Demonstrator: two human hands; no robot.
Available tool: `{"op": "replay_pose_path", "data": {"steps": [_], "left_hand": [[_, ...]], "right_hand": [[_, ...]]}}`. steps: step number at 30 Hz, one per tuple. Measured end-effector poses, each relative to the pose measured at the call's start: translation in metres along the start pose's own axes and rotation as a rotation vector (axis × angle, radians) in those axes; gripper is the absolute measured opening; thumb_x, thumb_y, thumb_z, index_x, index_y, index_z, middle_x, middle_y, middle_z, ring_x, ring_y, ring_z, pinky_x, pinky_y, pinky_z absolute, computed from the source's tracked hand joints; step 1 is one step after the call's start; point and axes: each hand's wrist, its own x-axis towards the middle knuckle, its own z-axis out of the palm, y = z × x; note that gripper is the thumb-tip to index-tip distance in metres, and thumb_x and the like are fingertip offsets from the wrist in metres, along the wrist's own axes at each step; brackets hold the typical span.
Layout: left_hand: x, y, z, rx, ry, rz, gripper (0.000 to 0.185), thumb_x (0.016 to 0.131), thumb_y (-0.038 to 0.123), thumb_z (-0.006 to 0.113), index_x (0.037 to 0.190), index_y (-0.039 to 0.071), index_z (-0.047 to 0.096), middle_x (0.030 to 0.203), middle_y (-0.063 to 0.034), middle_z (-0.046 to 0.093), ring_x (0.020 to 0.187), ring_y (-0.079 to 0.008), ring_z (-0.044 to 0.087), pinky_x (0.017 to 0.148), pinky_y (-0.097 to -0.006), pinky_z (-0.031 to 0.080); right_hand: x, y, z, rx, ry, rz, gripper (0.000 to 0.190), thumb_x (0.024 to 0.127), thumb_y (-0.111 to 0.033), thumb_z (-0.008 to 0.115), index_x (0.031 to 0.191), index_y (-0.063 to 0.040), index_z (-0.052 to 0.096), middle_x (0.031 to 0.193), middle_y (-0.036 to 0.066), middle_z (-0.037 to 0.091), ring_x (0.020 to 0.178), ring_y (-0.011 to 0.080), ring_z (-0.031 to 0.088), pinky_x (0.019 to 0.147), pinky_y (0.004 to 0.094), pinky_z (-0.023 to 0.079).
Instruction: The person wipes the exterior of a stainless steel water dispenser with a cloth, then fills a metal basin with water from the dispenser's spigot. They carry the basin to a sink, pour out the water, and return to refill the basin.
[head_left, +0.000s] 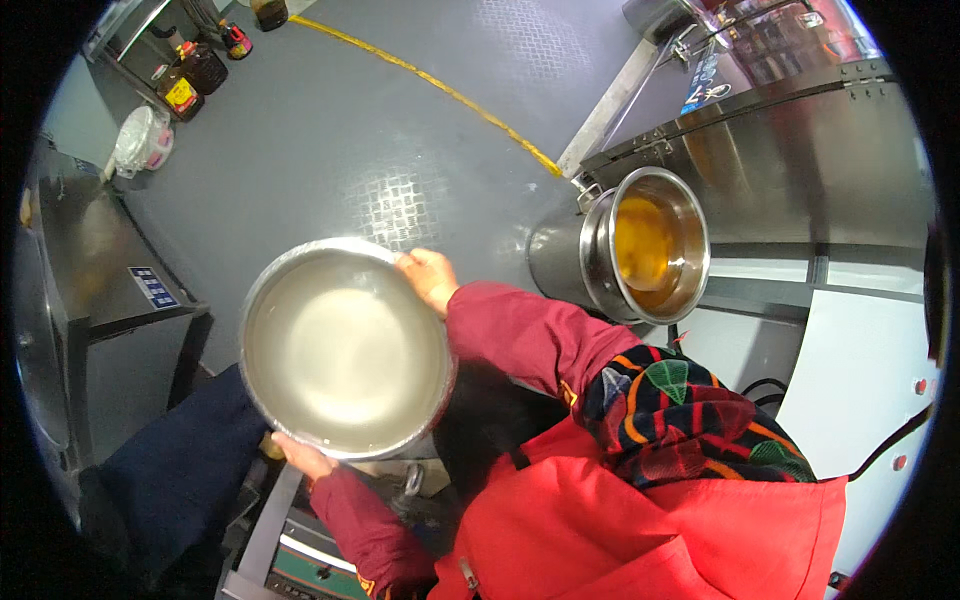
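Note:
A wide round stainless steel basin (262, 300) is held out before me. Pale, slightly cloudy liquid (345, 352) fills its inside, with light glaring off the middle. My right hand (429, 279) grips the rim on the upper right side, thumb over the edge. At the lower edge, my left hand (304, 456) holds the rim from below, its fingers partly hidden beneath the basin. To the right of my right arm, a smaller steel bowl (701, 240) with amber liquid (645, 244) rests on a tall steel pot (555, 251).
Grey textured floor (300, 150) bears a yellow line (450, 91). Bottles (201, 66) and a plastic-wrapped tub (142, 141) stand upper left. A steel cabinet (105, 247) is at left, a steel counter (810, 172) at right. Dark blue cloth (180, 465) lies close below the basin.

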Motion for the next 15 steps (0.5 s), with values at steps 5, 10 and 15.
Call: {"op": "replay_pose_path", "data": {"steps": [5, 10, 15], "left_hand": [[0.031, 0.05, 0.028, -0.292, -0.307, -0.053, 0.052, 0.099, 0.041, 0.033, 0.12, -0.003, 0.051, 0.118, -0.0125, 0.056, 0.105, -0.0243, 0.053, 0.094, -0.0367, 0.04], [0.05, 0.064, 0.085, -0.061, -0.158, 0.124, 0.049, 0.099, 0.041, 0.035, 0.112, 0.0, 0.058, 0.103, -0.0083, 0.064, 0.092, -0.0204, 0.06, 0.082, -0.0325, 0.046], [0.063, 0.115, 0.133, -0.078, -0.19, 0.11, 0.05, 0.099, 0.041, 0.037, 0.118, -0.002, 0.054, 0.111, -0.0108, 0.062, 0.098, -0.021, 0.058, 0.086, -0.0329, 0.045]], "right_hand": [[0.021, -0.024, -0.022, 0.104, 0.012, -0.08, 0.023, 0.088, -0.022, 0.056, 0.08, -0.002, 0.065, 0.073, 0.012, 0.062, 0.066, 0.0151, 0.057, 0.06, 0.033, 0.045], [0.042, -0.093, -0.055, 0.202, 0.067, 0.124, 0.025, 0.088, -0.023, 0.055, 0.076, -0.001, 0.059, 0.07, 0.006, 0.056, 0.064, 0.0138, 0.052, 0.056, 0.0315, 0.043], [0.078, -0.163, -0.041, 0.278, 0.044, 0.145, 0.026, 0.088, -0.023, 0.055, 0.076, 0.0, 0.056, 0.071, 0.007, 0.055, 0.065, 0.0152, 0.051, 0.058, 0.0334, 0.043]]}}
